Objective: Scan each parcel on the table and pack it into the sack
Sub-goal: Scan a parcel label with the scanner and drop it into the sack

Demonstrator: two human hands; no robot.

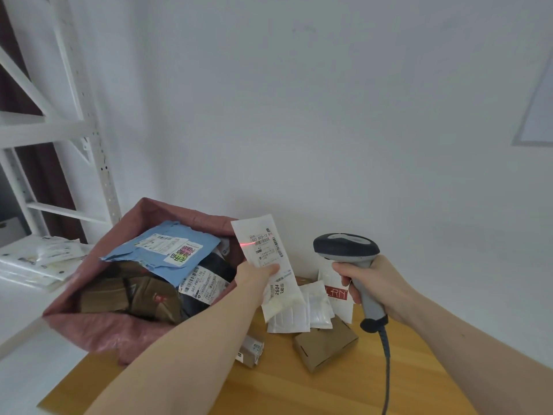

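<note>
parcel in white plastic (266,253) stands upright in the air over the far side of the table (299,387), between the sack (119,333) and the scanner (347,250), its printed label turned to the camera. left hand (257,277) holds it from below, the thumb pressed on the label's lower part and the fingers curled out of sight behind the plastic. that forearm runs in from the bottom edge, slanting up and to the right. right hand (374,283) is wrapped around the grey handle of the scanner, fingers closed about the grip, the dark head tipped toward the parcel; whether a finger presses the trigger cannot be told. a short red line of light (247,244) lies across the label's left edge. the scanner's cable (386,369) drops off the bottom of the frame.

under and behind the held parcel lie more white mailers (299,313), partly covered, one with a red logo (336,294), and two brown cardboard boxes (323,344), the left one half hidden by the forearm. the pink sack stands open just left of the table, holding a blue mailer (167,247), a dark parcel with a barcode label (203,284) and brown packages (125,295). their small print is unreadable. farther left, a white shelf (45,259) carries flat white packets, cut off at the frame edge.
</note>
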